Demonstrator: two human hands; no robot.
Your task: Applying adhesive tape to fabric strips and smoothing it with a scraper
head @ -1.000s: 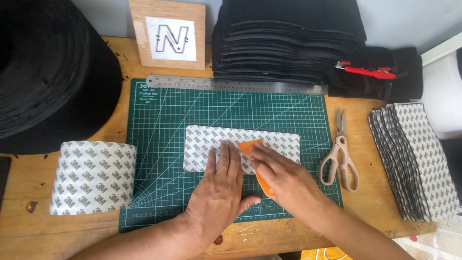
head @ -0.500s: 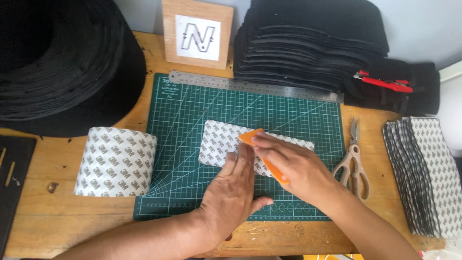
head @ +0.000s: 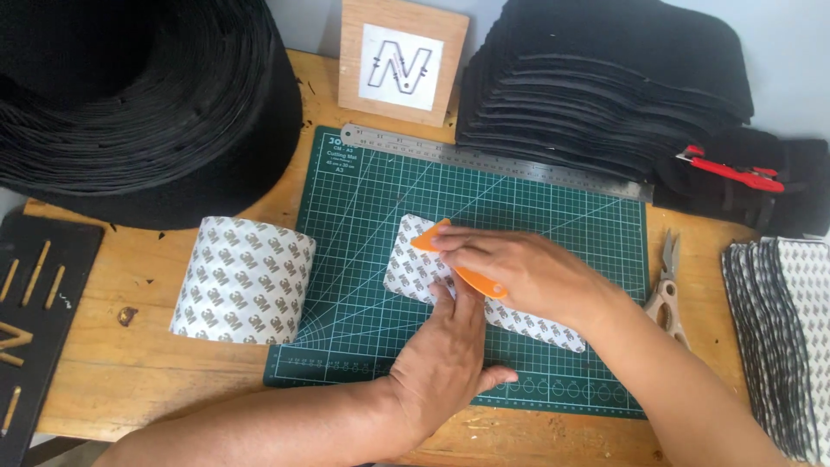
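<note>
A large coil of black material (head: pixel 143 104) is seen at the upper left of the frame. A small wooden plaque (head: pixel 403 60) with a white panel is propped at the top centre, and a stack of black sheets (head: pixel 605 82) is piled at the upper right. A steel ruler (head: pixel 493 161) is laid along the top edge of the green cutting mat (head: pixel 363 207). A patterned roll (head: pixel 242 281) is placed left of the mat. Scissors (head: pixel 667 290) are laid right of the mat, beside a stack of patterned pieces (head: pixel 782 333). A red-handled tool (head: pixel 731 170) is set on black material at the right edge. A black tray (head: pixel 39 311) is seen at the lower left.
</note>
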